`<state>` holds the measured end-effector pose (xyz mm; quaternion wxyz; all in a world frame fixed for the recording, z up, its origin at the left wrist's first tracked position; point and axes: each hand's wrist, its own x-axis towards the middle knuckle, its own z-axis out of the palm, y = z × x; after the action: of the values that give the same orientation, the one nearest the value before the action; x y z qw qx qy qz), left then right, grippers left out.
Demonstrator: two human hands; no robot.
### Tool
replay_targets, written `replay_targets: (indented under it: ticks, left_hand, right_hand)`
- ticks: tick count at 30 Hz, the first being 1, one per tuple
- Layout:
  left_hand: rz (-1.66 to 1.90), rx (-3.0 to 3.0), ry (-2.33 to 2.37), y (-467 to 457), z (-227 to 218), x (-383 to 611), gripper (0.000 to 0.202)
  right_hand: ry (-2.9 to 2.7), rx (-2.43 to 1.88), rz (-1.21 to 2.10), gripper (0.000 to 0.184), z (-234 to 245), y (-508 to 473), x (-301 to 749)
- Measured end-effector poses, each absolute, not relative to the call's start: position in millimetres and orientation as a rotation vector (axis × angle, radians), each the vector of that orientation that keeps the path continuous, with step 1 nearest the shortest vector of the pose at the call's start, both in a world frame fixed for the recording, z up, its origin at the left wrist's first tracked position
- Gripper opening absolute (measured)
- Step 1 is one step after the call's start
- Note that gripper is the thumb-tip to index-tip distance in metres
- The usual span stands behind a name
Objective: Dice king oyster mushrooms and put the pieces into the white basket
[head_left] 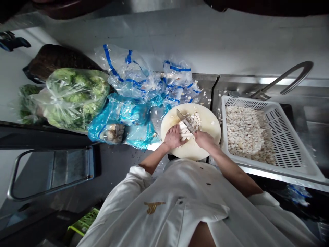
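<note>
On a round, pale cutting board (pixel 205 144), my right hand (pixel 204 140) grips the handle of a kitchen knife (pixel 184 120). Its blade points up and to the left, lying across a bundle of white strips (pixel 183 129) that look like sliced mushroom. My left hand (pixel 173 137) presses on the left end of these strips, close to the blade, with its fingers bent over them. Small white diced pieces (pixel 196 120) are heaped just beyond the knife. The underside of the strips is hidden by my left hand.
At right, a white perforated basket (pixel 285 137) holds many diced pieces, near a curved faucet (pixel 288 79). Left of the board lie crumpled clear-and-blue plastic bags (pixel 136 109) and a clear bag of leafy greens (pixel 77 96). A metal-framed cart (pixel 53 171) stands lower left.
</note>
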<state>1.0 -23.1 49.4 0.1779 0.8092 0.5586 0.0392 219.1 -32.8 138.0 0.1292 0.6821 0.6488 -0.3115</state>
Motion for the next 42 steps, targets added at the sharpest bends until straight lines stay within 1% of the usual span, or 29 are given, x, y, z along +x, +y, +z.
replay_targets:
  ticks: [4,7,9,12,15,19,21,22,25,26,28,30,32,34,36,39,42]
  left_hand:
    - [0.132,2.337,1.600,-28.6,47.1,-3.9,0.116]
    - [0.134,2.385,1.621,-32.6,43.8,-3.5,0.112]
    - [0.128,2.399,1.624,-33.9,43.2,-3.9,0.114]
    - [0.168,2.400,1.622,-37.0,42.4,-7.5,0.116]
    - [0.249,2.401,1.617,-43.3,37.9,-10.9,0.108]
    - [0.350,2.394,1.607,-48.8,32.6,-12.5,0.101]
    - [0.411,2.401,1.584,-48.1,34.2,-14.2,0.091]
    - [0.444,2.416,1.553,-47.2,35.9,-15.4,0.080]
    - [0.534,2.484,1.379,-43.2,41.2,-17.5,0.038]
    - [0.564,2.493,1.327,-41.9,42.3,-17.3,0.028]
    - [0.625,2.467,1.316,-39.9,43.5,-15.0,0.018]
    - [0.680,2.376,1.461,-39.0,44.1,-11.6,0.017]
    - [0.708,2.237,1.672,-39.4,45.1,-9.0,0.025]
    - [0.700,2.134,1.787,-40.4,46.9,-9.1,0.033]
    - [0.676,2.131,1.758,-40.8,48.4,-12.6,0.035]
    - [0.647,2.236,1.565,-37.4,46.4,-21.4,0.036]
    - [0.574,2.323,1.383,-31.3,38.0,-28.1,0.046]
  right_hand:
    - [1.964,1.989,-0.845,0.051,143.4,-39.2,219.0]
    - [1.907,1.959,-0.879,0.049,142.7,-41.4,212.3]
    - [1.882,1.943,-0.895,0.046,142.2,-39.3,209.3]
    - [1.933,1.968,-0.849,0.047,143.6,-40.4,212.6]
    - [1.967,1.970,-0.840,0.050,140.0,-49.7,215.8]
    - [1.919,1.955,-0.877,0.047,120.6,-51.3,207.9]
    - [1.933,1.955,-0.886,0.048,110.1,-44.4,205.8]
    - [1.950,1.953,-0.890,0.048,106.0,-40.7,206.5]
    - [1.984,1.946,-0.898,0.048,98.2,-33.8,213.4]
    - [1.991,1.949,-0.898,0.048,96.7,-33.4,215.8]
    - [2.000,1.960,-0.896,0.048,94.6,-34.3,218.9]
    - [2.002,1.970,-0.890,0.048,94.2,-35.1,218.9]
    - [1.993,1.970,-0.898,0.048,96.5,-34.8,217.5]
    - [1.985,1.961,-0.916,0.047,102.6,-34.4,217.0]
    - [1.997,1.956,-0.912,0.047,112.3,-35.9,219.4]
    - [2.043,1.962,-0.865,0.048,127.8,-43.0,226.3]
    - [2.070,1.952,-0.861,0.049,135.1,-48.0,227.2]
